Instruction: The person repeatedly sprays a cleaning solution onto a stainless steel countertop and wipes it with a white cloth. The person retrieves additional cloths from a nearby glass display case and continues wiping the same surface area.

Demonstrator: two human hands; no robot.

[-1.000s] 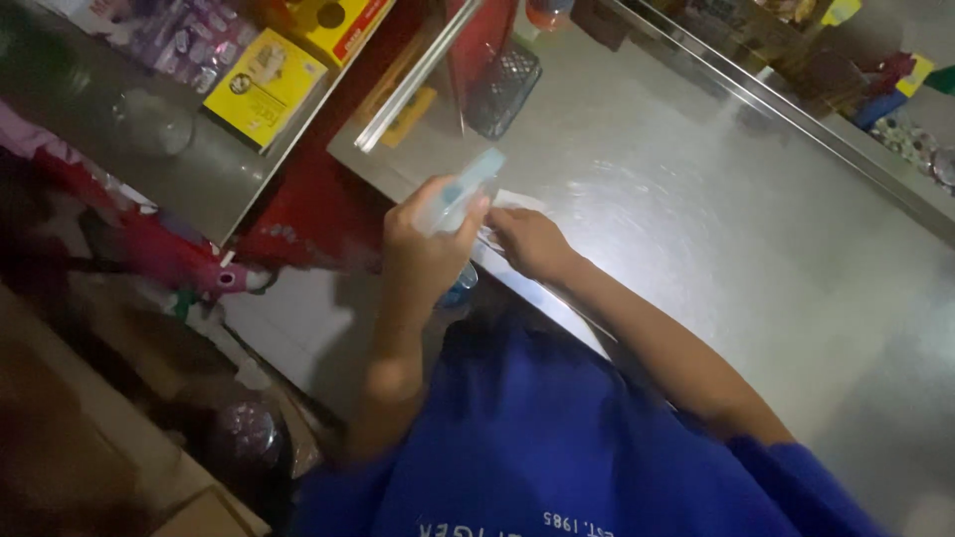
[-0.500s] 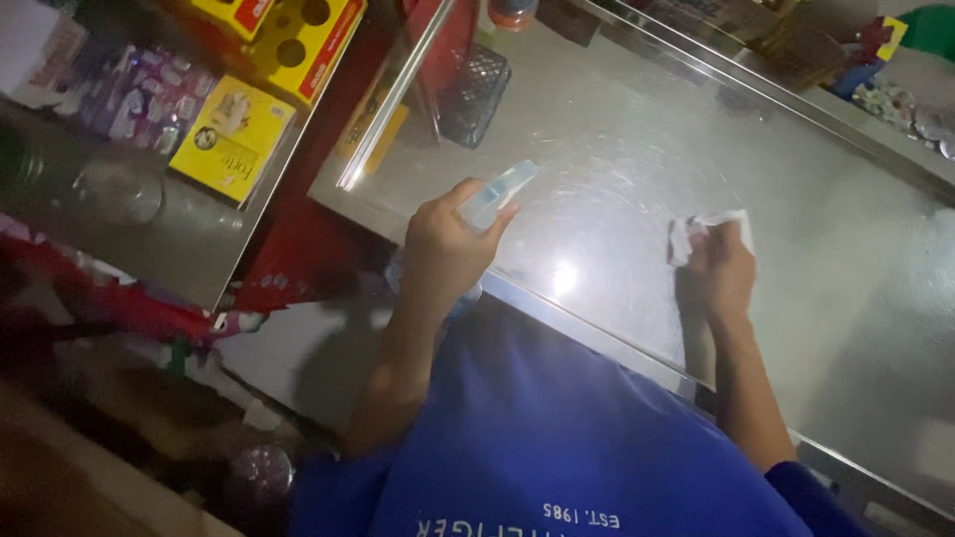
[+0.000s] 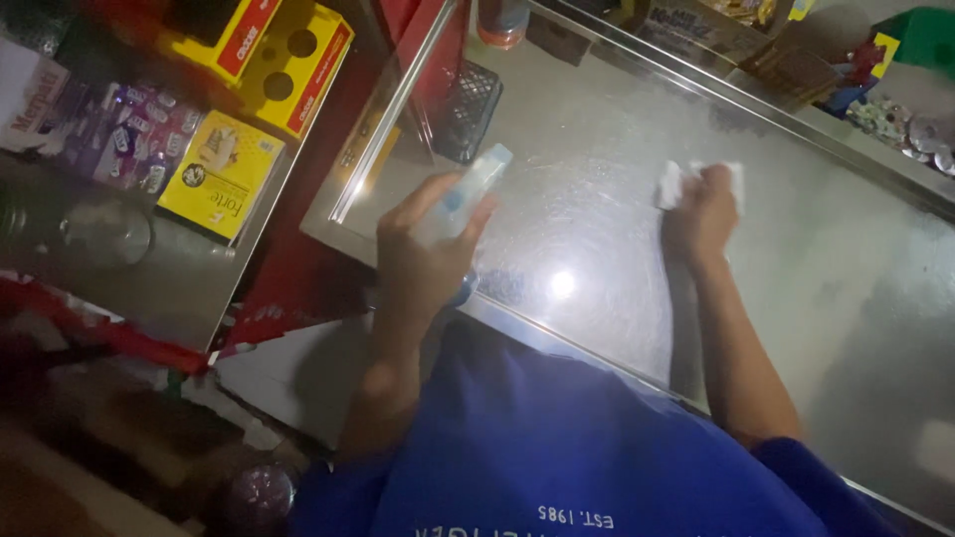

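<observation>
— Since the white cloth (image 3: pixel 696 182) was down by the near edge a second ago, where has it got to?

— It has travelled up and across the glass bench (image 3: pixel 796 298). Half a second ago it sat out to the right; now it is a little farther from me, bunched under my right hand (image 3: pixel 704 211), whose fingers are curled down over it, pressing it flat on the glass. I judge the wiping stroke is working outward from the near edge.

— And the spray bottle (image 3: pixel 468 194)?

— It has hardly moved. My left hand (image 3: pixel 423 254) is wrapped around its neck, fingers closed, holding it tilted above the left end of the bench, nozzle toward the glass. Whether a finger sits on the trigger I cannot tell; the shot is blurred.

— Anything on the glass itself?

— Faint circular smears show between the two hands, and a bright reflection of a light near the front edge.

— What lies beyond?

— Just past the bottle is a dark mesh basket (image 3: pixel 468 109). Well off to the left, on a lower shelf, is a yellow box (image 3: pixel 219 174).
</observation>
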